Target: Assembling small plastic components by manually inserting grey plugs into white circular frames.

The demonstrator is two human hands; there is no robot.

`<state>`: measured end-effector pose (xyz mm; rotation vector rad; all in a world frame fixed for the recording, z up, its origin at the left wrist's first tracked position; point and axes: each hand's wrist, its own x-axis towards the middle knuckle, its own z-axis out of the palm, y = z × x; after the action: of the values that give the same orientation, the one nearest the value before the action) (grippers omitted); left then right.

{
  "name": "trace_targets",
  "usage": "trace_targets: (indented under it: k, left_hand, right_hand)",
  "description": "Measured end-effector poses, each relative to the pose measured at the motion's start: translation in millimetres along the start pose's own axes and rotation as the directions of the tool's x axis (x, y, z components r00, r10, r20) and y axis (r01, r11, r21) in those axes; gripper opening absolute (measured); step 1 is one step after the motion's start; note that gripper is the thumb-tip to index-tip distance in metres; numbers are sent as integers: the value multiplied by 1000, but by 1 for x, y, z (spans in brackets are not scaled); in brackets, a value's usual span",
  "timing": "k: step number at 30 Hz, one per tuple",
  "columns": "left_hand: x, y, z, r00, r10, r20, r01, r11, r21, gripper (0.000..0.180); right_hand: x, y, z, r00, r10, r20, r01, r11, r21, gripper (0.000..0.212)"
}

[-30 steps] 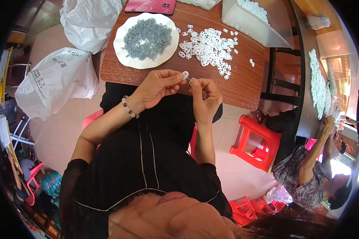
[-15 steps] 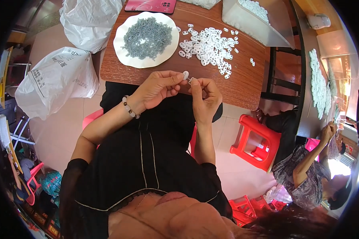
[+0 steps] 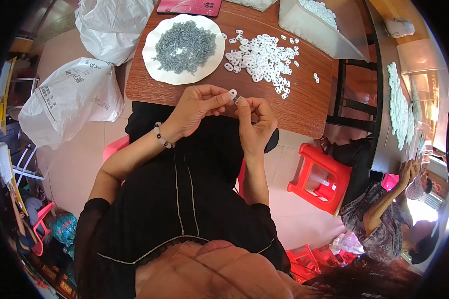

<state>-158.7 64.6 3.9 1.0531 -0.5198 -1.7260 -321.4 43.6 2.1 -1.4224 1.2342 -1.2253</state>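
Note:
My left hand (image 3: 198, 107), with a beaded bracelet at the wrist, pinches a small white oval plastic piece (image 3: 233, 93) that has holes in it. Close against it, my right hand (image 3: 256, 119) pinches a small link (image 3: 238, 100), too tiny to make out fully; it meets or nearly meets the white piece. Both hands are just off the near edge of the brown table (image 3: 304, 117). Beyond them lies a loose heap of similar white pieces (image 3: 264, 57). To its left, a white scalloped plate (image 3: 152, 62) bears a pile of small grey-blue links (image 3: 187, 47).
A pink phone (image 3: 189, 7) and a clear bin (image 3: 309, 30) of white pieces stand at the table's far side. White plastic sacks (image 3: 70, 102) rest on the floor at left. A red stool (image 3: 324, 179) is at right, near a co-worker (image 3: 379, 214) at another table.
The white piece in my left fingers has turned so its face with a hole shows more. My right fingertips have shifted slightly closer to it.

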Motion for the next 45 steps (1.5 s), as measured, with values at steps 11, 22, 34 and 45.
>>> trace_targets:
  k: [11,22,34,45]
  left_hand:
    - [-3,8,1,999,34,2,-34,994,104,26]
    - [-6,28,0,993,-4,118,-12,991,134,22]
    - [-7,30,6,968,-107,227,114,993,-17,22]
    - [-6,23,10,976,12,216,-7,1000,-26,26]
  right_hand:
    - [-3,2,5,997,-18,79,13,998,63,11]
    - [3,-26,1,947,48,316,-183,893,412,28]
    - [7,1,-2,913,-118,391,-83,883,461,37]
    - [4,-5,1,940,-93,327,-66,893,445,41]
